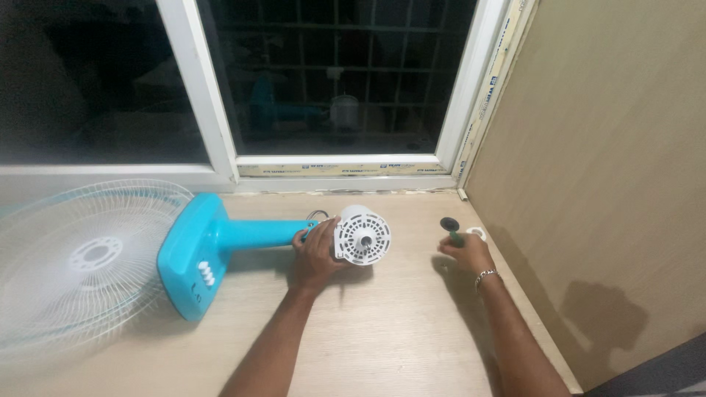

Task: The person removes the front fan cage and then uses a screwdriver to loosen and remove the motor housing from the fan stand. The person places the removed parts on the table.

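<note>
A blue fan body (pixel 202 250) lies on its side on the wooden table (pixel 397 331), its base to the left and its neck pointing right. At the neck's end sits the white motor housing (pixel 364 235) with its shaft facing me. My left hand (pixel 316 254) grips the neck right behind the motor. My right hand (pixel 465 251) is further right on the table, holding a dark green-handled tool (pixel 451 229) upright. A small white ring-shaped part (pixel 476 234) lies just beyond that hand.
A white wire fan guard (pixel 81 261) lies flat at the left of the table, beside the fan's base. A window with white frame (pixel 338 165) runs along the far edge. A beige panel wall (pixel 610 184) bounds the table on the right.
</note>
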